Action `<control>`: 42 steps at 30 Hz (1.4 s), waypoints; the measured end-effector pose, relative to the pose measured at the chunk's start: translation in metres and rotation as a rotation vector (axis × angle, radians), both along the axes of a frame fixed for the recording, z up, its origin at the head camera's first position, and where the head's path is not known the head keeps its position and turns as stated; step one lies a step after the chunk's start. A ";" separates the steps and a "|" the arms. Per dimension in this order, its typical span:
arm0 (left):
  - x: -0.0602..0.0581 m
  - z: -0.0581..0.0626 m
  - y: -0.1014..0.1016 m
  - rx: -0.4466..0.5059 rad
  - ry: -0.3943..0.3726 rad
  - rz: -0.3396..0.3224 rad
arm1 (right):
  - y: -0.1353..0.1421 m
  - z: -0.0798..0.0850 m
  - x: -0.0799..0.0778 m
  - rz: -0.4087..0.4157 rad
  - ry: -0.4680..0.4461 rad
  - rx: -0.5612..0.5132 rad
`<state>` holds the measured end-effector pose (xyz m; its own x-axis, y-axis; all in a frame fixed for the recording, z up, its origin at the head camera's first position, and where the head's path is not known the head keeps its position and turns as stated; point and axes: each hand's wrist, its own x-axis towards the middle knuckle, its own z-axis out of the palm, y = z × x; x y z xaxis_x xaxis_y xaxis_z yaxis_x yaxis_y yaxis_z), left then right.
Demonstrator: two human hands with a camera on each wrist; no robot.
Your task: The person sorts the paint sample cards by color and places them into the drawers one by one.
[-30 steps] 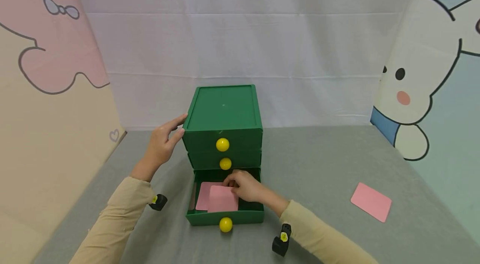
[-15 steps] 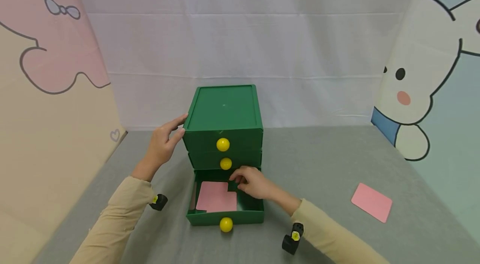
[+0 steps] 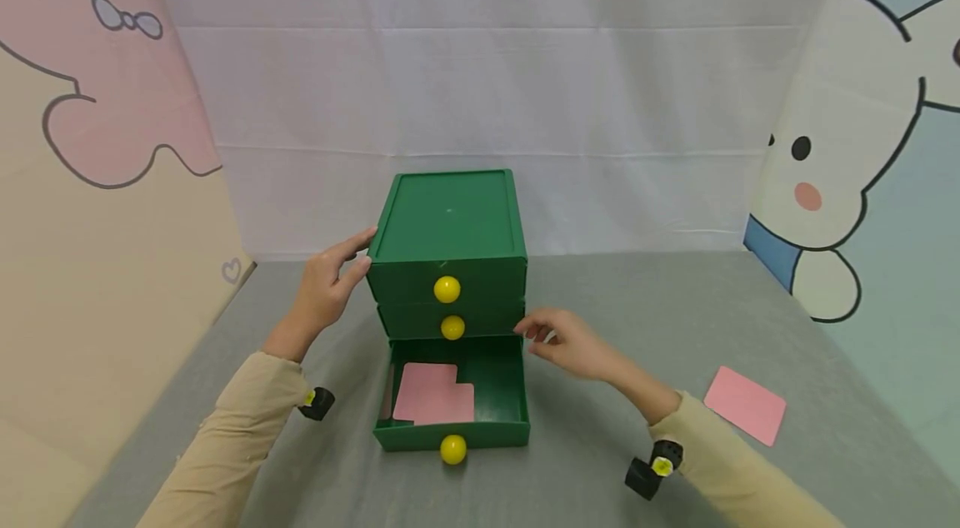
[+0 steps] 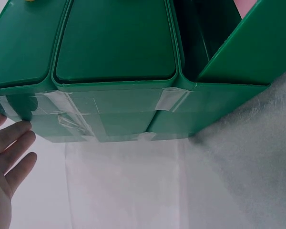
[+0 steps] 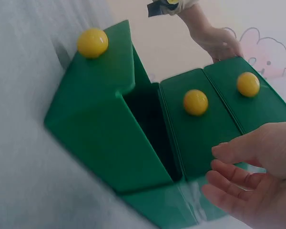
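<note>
A green three-drawer cabinet [image 3: 450, 216] with yellow round knobs stands mid-table, its bottom drawer [image 3: 495, 435] pulled out and the upper two closed. Inside that drawer two pink cards [image 3: 431, 396] lie overlapping toward the left. My left hand [image 3: 324, 286] rests against the cabinet's upper left side, fingers extended; in the left wrist view the fingertips touch the green side wall. Holding nothing, my right hand [image 3: 572, 343] hovers just right of the cabinet, near the middle drawer's edge, its fingers loosely bent. The right wrist view shows this hand [image 5: 257, 176] beside the drawer fronts.
Another pink card [image 3: 745, 405] lies on the grey table cloth [image 3: 622, 295] at the right. Clear tape [image 4: 76, 114] runs along the cabinet's side. A white curtain [image 3: 487, 78] hangs behind, with cartoon-printed panels left and right.
My right hand has let go of the upper pink card, which now lies flat in the drawer, and has moved out to the right. The left hand stays at the cabinet.
</note>
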<state>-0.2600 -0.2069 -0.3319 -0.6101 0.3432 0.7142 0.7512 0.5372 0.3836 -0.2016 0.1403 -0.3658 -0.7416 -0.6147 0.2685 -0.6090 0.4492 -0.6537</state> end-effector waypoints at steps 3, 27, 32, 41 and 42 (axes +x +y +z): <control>-0.001 0.000 0.000 -0.001 -0.002 0.000 | 0.022 0.001 0.002 -0.033 0.021 -0.008; -0.001 0.000 0.001 0.002 -0.001 -0.011 | 0.199 -0.036 0.030 -0.316 -0.131 0.251; -0.001 0.000 0.001 0.004 0.002 -0.016 | 0.223 -0.047 0.036 -0.437 -0.173 0.321; 0.000 0.001 0.001 -0.006 -0.006 -0.011 | 0.249 -0.056 0.040 -0.559 -0.148 0.460; 0.000 0.001 0.000 -0.005 -0.009 -0.011 | 0.251 -0.057 0.041 -0.570 -0.140 0.465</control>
